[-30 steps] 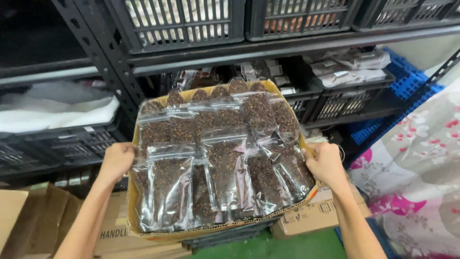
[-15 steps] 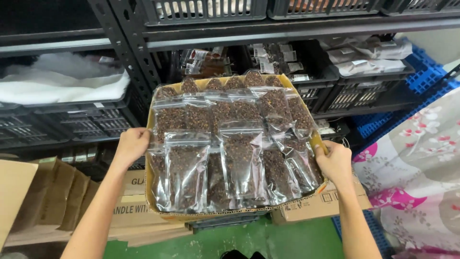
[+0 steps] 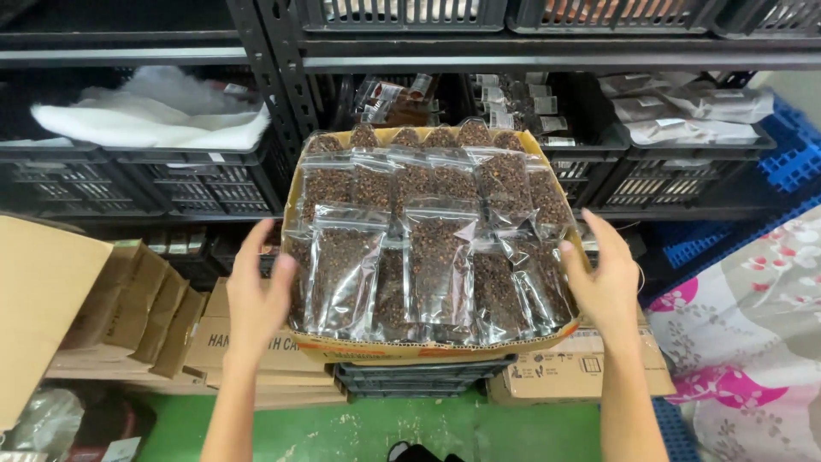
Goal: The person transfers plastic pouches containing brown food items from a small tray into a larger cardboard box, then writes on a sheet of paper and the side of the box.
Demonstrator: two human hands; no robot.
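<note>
I see a tan cardboard box [image 3: 410, 349] packed with clear, silvery-edged pouches [image 3: 438, 261] of dark brown bits. Behind it, the shelving [image 3: 282, 64] and crates [image 3: 205, 175] are black, one crate holding white plastic sheeting [image 3: 154, 115]. The floor [image 3: 410, 428] is green. To my right I see a grey cloth [image 3: 753, 342] patterned with pink and white flowers, and a blue crate [image 3: 791, 150]. Flattened cartons [image 3: 128, 308] are plain brown.

Before you: black steel racking [image 3: 282, 103] holding black mesh crates [image 3: 205, 180], green floor [image 3: 428, 423], flattened cartons [image 3: 128, 308] stacked left.
</note>
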